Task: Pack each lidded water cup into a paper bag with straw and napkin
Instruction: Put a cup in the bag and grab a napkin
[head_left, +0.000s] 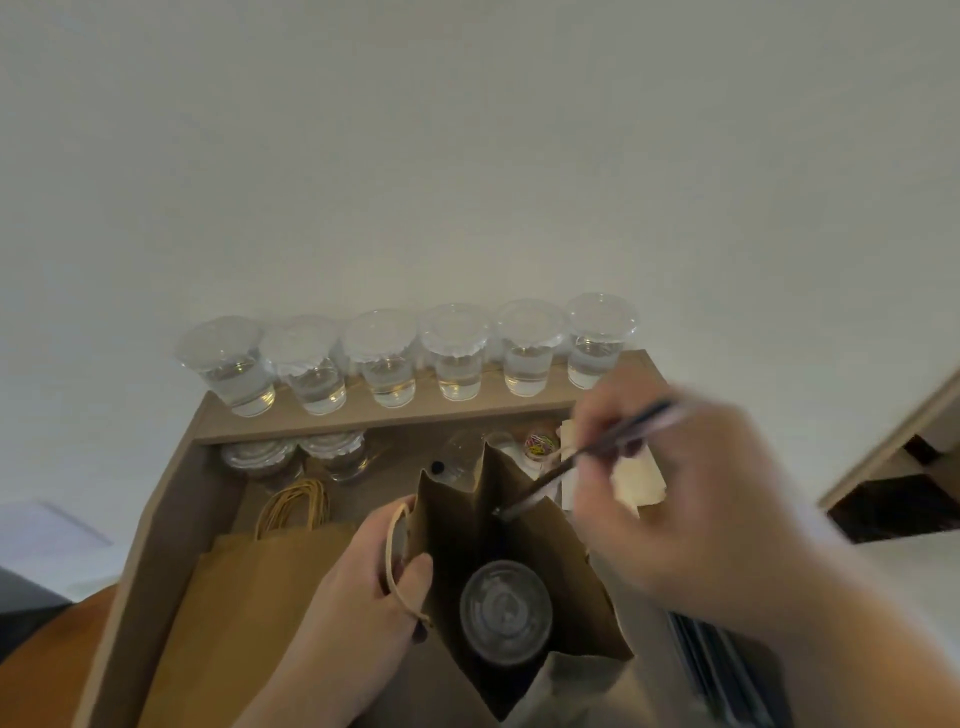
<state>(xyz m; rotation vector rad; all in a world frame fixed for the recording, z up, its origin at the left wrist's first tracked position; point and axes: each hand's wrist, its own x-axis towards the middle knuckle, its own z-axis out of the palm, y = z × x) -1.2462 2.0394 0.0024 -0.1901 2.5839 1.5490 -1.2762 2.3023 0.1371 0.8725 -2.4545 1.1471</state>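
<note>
**Straw tip at the mouth of the open bag**

Head view: grips the left edge of the upright paper bag (452, 525) with the left hand (374, 587), fingers curled round the edge, with the twine handle (393, 561) running beside the thumb. Keeps the bag's mouth wide open toward the camera. Deep inside, upright on the bag's floor, sits one lidded cup (505, 610), clear lid facing up.

Pinches a dark straw (561, 470) between the fingertips of the right hand (675, 499), which is motion-blurred, above and right of the bag. Slants the straw down and left, lower tip just inside the bag's mouth, well above the cup's lid. Behind that hand, near the bag's far right corner, shows a pale napkin (641, 483); cannot tell whether held or lying there.

Along the back ledge of the cardboard tray (171, 519), against the wall, stands a row of lidded water cups (457, 358), side by side. Below the ledge, two more cups (332, 452). Left of the open bag, under the left forearm, a stack of flat bags (249, 597). Near the far right corner, a cluster of coloured paper clips (540, 444)
</note>
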